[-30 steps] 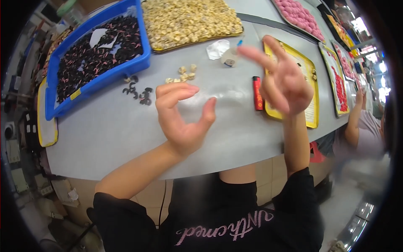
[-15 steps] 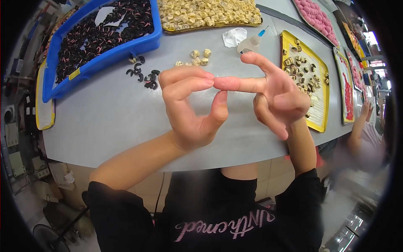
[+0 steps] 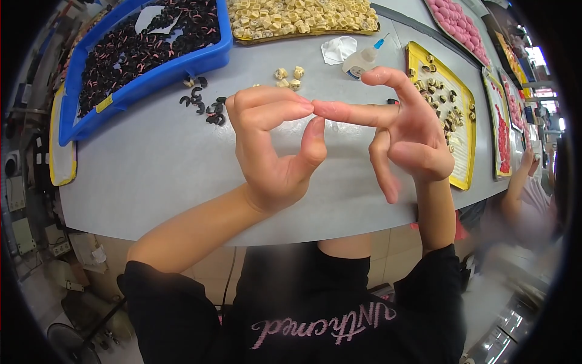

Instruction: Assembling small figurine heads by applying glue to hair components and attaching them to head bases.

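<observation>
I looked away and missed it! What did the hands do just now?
The right hand came leftward, and its outstretched finger now meets the left hand's fingertips; I can't tell whether anything tiny is between them. The left hand stayed curled. The view shifted, but the blue bin and bottle stayed put on the table.

Pink lettering, apparently on black shirt

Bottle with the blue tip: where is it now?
In the head view, the bottle is on the grey table, right of centre, between the crumpled white sheet and the yellow-rimmed tray, beyond the right hand.
</observation>
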`<state>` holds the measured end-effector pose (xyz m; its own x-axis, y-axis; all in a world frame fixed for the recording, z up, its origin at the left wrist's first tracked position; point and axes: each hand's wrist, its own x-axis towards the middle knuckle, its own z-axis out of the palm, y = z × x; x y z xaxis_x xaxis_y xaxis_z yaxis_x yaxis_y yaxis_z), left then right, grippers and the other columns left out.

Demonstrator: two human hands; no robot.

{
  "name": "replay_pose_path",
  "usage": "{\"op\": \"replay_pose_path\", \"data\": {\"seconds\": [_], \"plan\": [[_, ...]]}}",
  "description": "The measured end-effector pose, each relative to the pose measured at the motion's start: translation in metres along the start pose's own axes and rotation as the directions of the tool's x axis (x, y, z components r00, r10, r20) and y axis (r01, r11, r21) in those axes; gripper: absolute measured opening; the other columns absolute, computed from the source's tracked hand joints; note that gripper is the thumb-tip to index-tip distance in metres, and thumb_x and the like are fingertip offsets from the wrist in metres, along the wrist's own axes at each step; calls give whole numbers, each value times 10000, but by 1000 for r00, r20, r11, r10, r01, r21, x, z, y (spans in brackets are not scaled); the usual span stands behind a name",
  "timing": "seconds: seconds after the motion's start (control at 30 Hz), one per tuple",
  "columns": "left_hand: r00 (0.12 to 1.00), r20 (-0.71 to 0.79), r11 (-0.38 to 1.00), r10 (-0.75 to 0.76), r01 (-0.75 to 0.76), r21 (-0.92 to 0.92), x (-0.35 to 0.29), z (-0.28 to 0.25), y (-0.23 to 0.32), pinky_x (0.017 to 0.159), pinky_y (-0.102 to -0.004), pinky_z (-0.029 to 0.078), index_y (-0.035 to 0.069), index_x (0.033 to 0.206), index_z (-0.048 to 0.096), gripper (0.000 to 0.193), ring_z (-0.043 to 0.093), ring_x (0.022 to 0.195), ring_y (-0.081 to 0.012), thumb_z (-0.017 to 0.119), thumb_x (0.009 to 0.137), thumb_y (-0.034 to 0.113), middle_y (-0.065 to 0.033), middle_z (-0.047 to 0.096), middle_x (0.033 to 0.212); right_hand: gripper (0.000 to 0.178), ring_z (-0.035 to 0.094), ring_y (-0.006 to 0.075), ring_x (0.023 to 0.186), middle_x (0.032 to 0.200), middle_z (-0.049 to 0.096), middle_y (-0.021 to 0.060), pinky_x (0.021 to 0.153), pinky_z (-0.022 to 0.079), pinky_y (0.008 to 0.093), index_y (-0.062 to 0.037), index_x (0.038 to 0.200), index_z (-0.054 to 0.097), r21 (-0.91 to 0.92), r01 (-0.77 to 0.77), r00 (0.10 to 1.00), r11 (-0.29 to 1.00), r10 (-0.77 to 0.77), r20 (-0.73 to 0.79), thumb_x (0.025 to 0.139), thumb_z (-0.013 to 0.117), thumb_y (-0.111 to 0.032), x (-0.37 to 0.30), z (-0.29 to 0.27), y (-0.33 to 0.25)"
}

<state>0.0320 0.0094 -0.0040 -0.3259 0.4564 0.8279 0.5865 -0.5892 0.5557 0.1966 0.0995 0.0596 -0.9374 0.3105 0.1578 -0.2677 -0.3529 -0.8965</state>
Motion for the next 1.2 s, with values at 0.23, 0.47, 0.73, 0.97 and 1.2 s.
{"op": "replay_pose_path", "data": {"seconds": [0.23,0.47,0.73,0.97,1.2], "plan": [[990,-51,989,-130,133,65,-2,3,-6,664,-292,384,62,837,575,206,487,758,-207,680,680,-18,-57,571,833,681,630,201,481,1249,332,454,419,502,227,35,1338,133,-184,-14,993,983,-8,-119,737,450,-9,0,-1,8],[988,-39,988,-152,154,29,16,6,-4,649,-300,396,58,832,572,195,488,747,-218,675,684,-15,-73,567,814,422,647,167,622,1147,564,245,494,491,215,22,1216,333,-434,53,959,900,-166,-228,814,461,31,5,6,-5],[958,25,958,-286,285,19,1,3,2,691,-277,408,22,842,516,129,489,741,-179,610,767,-23,-75,527,802,443,465,192,1060,1143,498,115,852,434,316,18,1174,428,-866,-188,444,464,-746,-496,811,647,-110,13,-37,32],[952,91,956,-292,292,17,-4,5,7,673,-234,404,7,839,515,85,469,686,-118,600,836,12,-56,515,753,478,563,265,986,1119,576,169,855,457,348,14,1160,493,-856,-345,605,385,-606,-516,780,692,-197,13,-52,51],[975,127,974,-180,158,162,9,4,10,624,-254,410,20,822,536,93,488,654,-138,628,806,16,-66,537,744,362,619,260,842,958,645,149,765,496,336,0,1051,569,-833,-300,630,465,-559,-539,781,689,-209,15,-53,49]]}}
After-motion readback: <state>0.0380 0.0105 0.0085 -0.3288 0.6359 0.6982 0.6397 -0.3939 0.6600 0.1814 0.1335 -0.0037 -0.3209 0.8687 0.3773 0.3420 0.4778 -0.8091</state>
